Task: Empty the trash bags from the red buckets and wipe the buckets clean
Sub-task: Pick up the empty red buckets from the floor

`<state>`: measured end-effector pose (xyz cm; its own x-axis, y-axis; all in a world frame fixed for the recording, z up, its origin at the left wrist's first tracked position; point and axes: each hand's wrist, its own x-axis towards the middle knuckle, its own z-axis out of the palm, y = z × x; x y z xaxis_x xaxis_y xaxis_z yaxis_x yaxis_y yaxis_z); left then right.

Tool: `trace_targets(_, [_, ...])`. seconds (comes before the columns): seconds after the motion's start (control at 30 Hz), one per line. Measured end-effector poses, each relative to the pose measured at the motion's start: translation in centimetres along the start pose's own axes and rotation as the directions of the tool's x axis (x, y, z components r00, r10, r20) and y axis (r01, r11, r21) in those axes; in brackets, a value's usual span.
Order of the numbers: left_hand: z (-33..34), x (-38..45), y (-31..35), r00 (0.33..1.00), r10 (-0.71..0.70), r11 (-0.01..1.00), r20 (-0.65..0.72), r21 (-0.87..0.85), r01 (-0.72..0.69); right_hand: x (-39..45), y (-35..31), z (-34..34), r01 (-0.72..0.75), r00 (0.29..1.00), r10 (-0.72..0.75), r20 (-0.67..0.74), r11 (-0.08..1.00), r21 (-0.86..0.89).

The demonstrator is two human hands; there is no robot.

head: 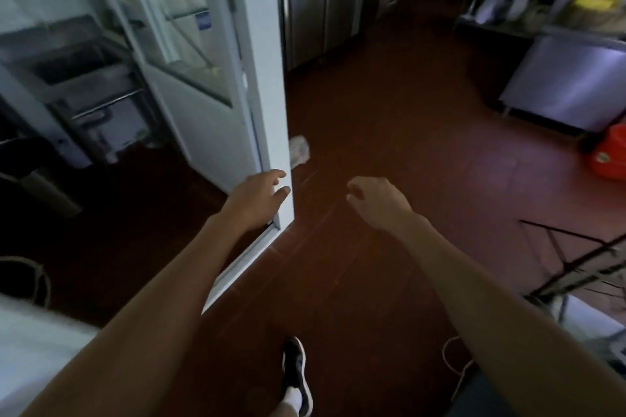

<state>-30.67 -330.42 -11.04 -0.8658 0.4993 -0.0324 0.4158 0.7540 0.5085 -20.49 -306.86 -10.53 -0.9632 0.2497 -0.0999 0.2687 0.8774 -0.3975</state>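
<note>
- A stainless steel sink unit (72, 64) stands at far left, dull grey and boxy, with bars beneath its basin; it shows through the doorway.
- The white door (261, 54) stands open edge-on, smooth and glossy, with a glass pane in its leaf. A small blue label sits on the glass, too blurred to read.
- The left hand (255, 196) rests on the door's narrow edge low down, fingers straight and slightly spread, curled round nothing.
- A crumpled pale cloth (299, 150) lies on the floor just beside the door's edge.
- The dark red-brown floor (389, 132) is smooth with faint seams, and a broad bare strip runs from the door toward the steel refrigerators (321, 3) at the back.
- The right hand (376, 201) hangs in the air over the floor, fingers loosely curled, holding nothing.
- One dark shoe (297, 376) with a white sock shows at the bottom.
- A steel cabinet (569, 85) sits at right, its face flat and brushed.
- The red bucket (609, 154) stands on the floor at the far right edge, just beside that cabinet, well apart from both hands; its small label cannot be read.
</note>
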Motion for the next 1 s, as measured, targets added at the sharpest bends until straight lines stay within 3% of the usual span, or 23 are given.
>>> trace_targets(0.2, [2.7, 13.0, 3.6, 0.995, 0.085, 0.996, 0.046, -0.033, -0.084, 8.3, 6.6, -3.8, -0.122, 0.991, 0.121, -0.057, 0.992, -0.023])
trace_targets(0.37, [4.4, 23.5, 8.2, 0.968, 0.186, 0.982, 0.17, 0.013, -0.191, 13.5, 11.7, -7.1, -0.251, 0.965, 0.249, -0.084, 0.968, -0.02])
trace_targets(0.57, [7.9, 33.1, 16.6, 0.908, 0.309, 0.941, 0.283, 0.048, -0.335, 16.4, 20.4, -11.2, -0.407, 0.904, 0.408, -0.131, 0.913, 0.031])
trace_targets(0.87, [16.6, 47.1, 31.7, 0.816, 0.434, 0.865, 0.381, 0.077, -0.496, 21.9, 37.2, -17.9, -0.513, 0.819, 0.526, -0.23, 0.85, 0.115])
trace_targets(1.0, [19.6, 53.2, 38.3, 0.798, 0.452, 0.84, 0.398, 0.111, -0.531, 25.3, 44.1, -21.3, -0.519, 0.822, 0.527, -0.216, 0.849, 0.099])
